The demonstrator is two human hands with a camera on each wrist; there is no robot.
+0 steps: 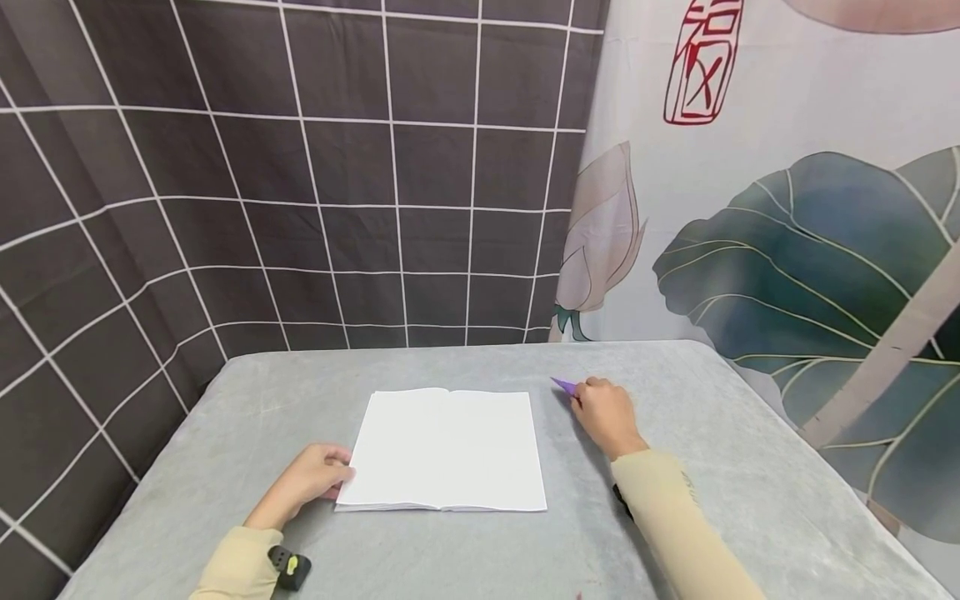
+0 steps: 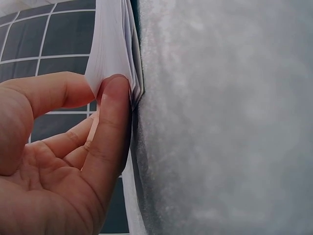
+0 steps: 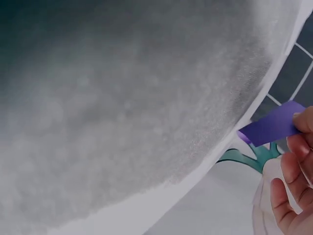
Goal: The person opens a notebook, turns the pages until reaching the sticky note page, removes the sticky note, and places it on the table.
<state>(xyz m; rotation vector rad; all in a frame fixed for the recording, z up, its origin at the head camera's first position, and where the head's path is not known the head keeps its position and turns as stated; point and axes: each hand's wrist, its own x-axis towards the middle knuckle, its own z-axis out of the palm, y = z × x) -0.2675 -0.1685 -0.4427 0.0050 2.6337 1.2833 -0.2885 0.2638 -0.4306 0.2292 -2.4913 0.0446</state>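
An open notebook [image 1: 447, 450] with blank white pages lies flat on the grey-covered table. My left hand [image 1: 317, 473] is at its left edge; in the left wrist view, thumb and index finger pinch the corner of the page stack [image 2: 115, 44]. To the right of the notebook, my right hand [image 1: 602, 414] is held apart from it. Between thumb and fingers it pinches a purple slip [image 1: 564, 387], which looks flat and thin in the right wrist view, like paper [image 3: 271, 125]. The end of the slip under the fingers is hidden.
The table [image 1: 255, 417] has a soft grey cover. Behind it hangs a dark cloth with a white grid [image 1: 435, 167], and on the right a white cloth with printed lotus leaves [image 1: 810, 250]. A dark device [image 1: 291, 568] is strapped at the left wrist.
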